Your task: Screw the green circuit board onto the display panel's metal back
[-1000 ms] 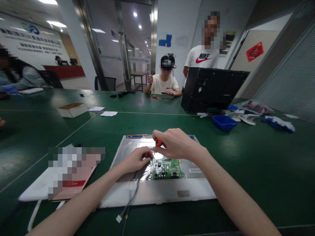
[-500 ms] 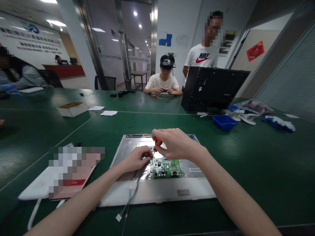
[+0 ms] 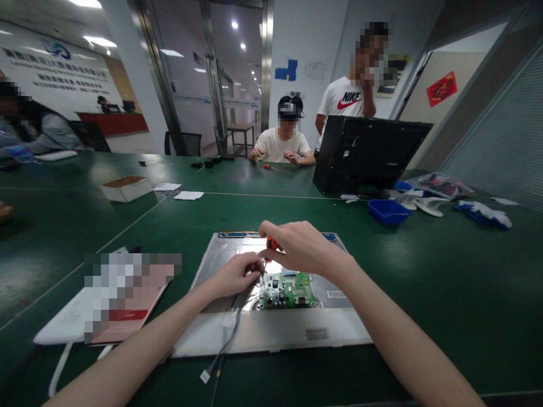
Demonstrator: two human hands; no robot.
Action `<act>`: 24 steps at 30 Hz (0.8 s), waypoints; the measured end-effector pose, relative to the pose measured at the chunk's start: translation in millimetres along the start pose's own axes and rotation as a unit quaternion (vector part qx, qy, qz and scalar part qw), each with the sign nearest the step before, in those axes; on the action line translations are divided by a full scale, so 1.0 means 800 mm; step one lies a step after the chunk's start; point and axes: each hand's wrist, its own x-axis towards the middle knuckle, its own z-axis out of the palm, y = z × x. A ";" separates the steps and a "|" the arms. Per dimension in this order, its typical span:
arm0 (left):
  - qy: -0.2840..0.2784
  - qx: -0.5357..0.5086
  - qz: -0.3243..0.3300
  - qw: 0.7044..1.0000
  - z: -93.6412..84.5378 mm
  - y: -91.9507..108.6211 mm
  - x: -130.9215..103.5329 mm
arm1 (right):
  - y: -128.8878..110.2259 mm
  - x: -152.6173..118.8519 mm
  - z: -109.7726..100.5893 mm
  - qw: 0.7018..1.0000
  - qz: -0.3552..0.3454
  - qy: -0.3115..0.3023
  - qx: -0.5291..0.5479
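A flat metal-backed display panel [image 3: 280, 330] lies in front of me, with a green circuit board [image 3: 288, 291] on its middle. My right hand [image 3: 303, 246] is closed around the orange and black handle of a screwdriver [image 3: 272, 243]. The thin shaft points down to the board's upper left corner. Beside that corner, my left hand [image 3: 241, 273] has its fingers pinched together near the screwdriver's tip; what they hold, if anything, is hidden. A grey cable [image 3: 235, 330] with a white connector [image 3: 205, 376] runs from under the left hand over the panel's front edge.
To the left lie a white device [image 3: 63, 322] and a pink booklet [image 3: 127, 325]. Farther off are a cardboard box [image 3: 126, 189], a blue tray [image 3: 388, 211], gloves [image 3: 483, 213] and a black monitor housing [image 3: 373, 155]. One person [image 3: 284, 141] sits opposite; another [image 3: 345, 96] stands behind the housing.
My right hand has shifted its grip slightly on the screwdriver handle, while my left hand stays put. Across the table, the seated person's hands have moved apart, and the standing person has raised a hand.
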 end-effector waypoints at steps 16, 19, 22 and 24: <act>0.001 0.006 -0.006 1.000 -0.001 0.003 0.000 | 0.004 0.002 0.001 1.000 -0.009 0.008 0.014; -0.001 -0.003 0.003 1.000 -0.002 0.004 -0.001 | 0.005 0.001 0.000 0.999 -0.024 0.016 0.034; -0.006 -0.013 0.016 1.000 -0.003 0.006 -0.001 | 0.005 -0.001 0.000 0.997 -0.042 0.027 0.056; -0.008 -0.013 0.018 1.000 -0.003 0.007 0.000 | 0.005 -0.001 0.001 0.997 -0.039 0.025 0.058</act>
